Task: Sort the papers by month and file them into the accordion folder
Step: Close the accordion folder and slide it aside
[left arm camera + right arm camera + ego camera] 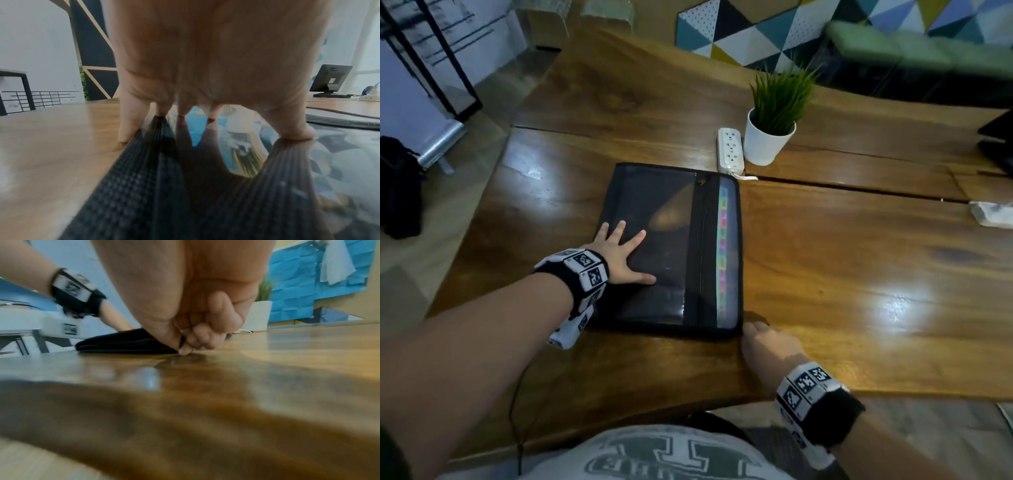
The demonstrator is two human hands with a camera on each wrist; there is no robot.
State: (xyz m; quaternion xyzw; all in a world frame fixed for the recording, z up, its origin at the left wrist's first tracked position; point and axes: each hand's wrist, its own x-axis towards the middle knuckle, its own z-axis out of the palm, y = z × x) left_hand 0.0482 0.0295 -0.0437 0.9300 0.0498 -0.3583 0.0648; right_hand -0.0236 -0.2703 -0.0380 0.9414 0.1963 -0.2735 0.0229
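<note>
Accordion folder (667, 246) lies flat and closed on the wooden table (842, 260), directly in front of the person, just short of the power strip (730, 149) and the potted plant (774, 120). Its long axis runs away from the person toward the far side of the table, and the strip of coloured tabs (723, 255) runs along its right edge, so the tabbed side faces right. No loose papers show in any view.

The left hand (621, 255) lies spread, fingers straight, palm down on the folder's glossy cover near its left edge, holding nothing and pinning the folder in place. The right hand (767, 339) is at the near right corner; the right wrist view shows its thumb and fingers (186, 351) curled and pinching something thin and dark right at that corner, probably a zipper pull, though it is too small to be sure.

The step in hand looks like opening the folder. To do it well, the pull should travel along the edge and not upward, with the left palm pressing firmly so that the folder neither slides nor twists on the slick wood. Slowing around the corners should keep the fabric from bunching.
</note>
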